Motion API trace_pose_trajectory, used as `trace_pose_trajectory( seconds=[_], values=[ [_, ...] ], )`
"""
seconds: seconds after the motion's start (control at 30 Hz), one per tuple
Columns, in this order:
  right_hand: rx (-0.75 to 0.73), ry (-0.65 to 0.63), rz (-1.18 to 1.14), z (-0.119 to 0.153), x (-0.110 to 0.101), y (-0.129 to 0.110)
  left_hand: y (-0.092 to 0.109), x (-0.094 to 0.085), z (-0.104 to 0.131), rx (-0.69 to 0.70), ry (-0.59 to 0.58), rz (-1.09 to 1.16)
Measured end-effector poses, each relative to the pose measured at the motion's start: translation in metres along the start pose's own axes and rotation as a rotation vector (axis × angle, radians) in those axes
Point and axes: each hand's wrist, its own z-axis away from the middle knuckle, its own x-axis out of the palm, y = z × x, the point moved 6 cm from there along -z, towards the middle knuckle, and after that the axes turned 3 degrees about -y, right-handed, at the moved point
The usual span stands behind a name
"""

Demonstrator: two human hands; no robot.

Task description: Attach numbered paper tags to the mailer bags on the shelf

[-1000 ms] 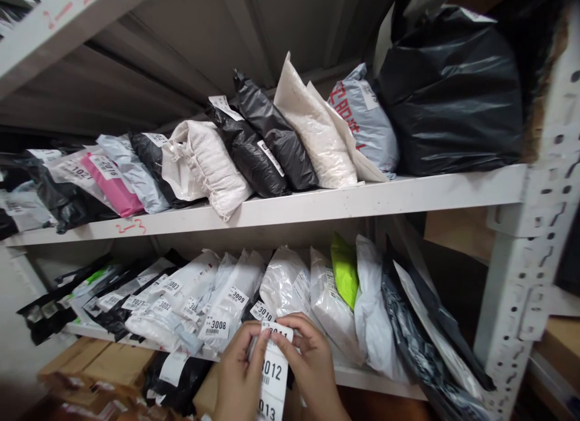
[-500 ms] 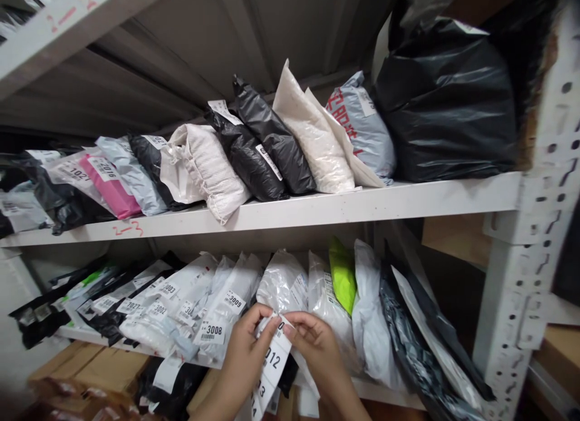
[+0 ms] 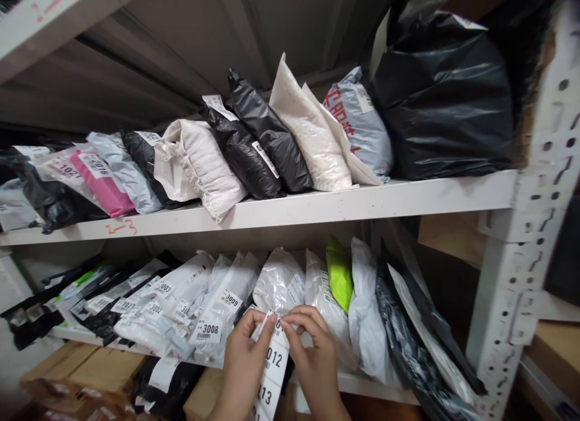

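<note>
Both hands pinch the top of a label strip [image 3: 273, 363] low in front of the lower shelf [image 3: 362, 382]: the left hand [image 3: 242, 363] grips its left edge, the right hand [image 3: 312, 354] its upper right corner. The strip hangs between them, showing 012 and 13. Just behind stands a white parcel [image 3: 276, 282]; to its left lean parcels tagged 3008 [image 3: 207, 330] and 3009 [image 3: 230, 300]. A green parcel [image 3: 339, 273] stands right of them
</note>
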Motion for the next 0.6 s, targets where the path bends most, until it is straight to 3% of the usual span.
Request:
trace_pose_trajectory(
  seconds=[0.13, 0.27, 0.33, 0.43, 0.6],
  values=[
    [0.110, 0.025, -0.140, -0.008, 0.010, 0.009, -0.005, -0.008, 0.007, -0.054, 0.018, -0.163],
    [0.232, 0.108, -0.248, -0.035, 0.022, 0.023, -0.011, -0.019, 0.021, -0.054, -0.028, -0.149],
    [0.245, 0.077, -0.143, -0.050, 0.029, 0.026, -0.018, -0.027, 0.030, -0.064, -0.009, -0.168],
    [0.271, -0.069, 0.035, -0.064, 0.041, 0.026, -0.028, -0.036, 0.038, -0.076, 0.041, -0.106],
    [0.143, 0.030, 0.343, -0.052, 0.035, 0.007, -0.026, -0.030, 0.041, -0.167, 0.053, 0.216]
  ],
)
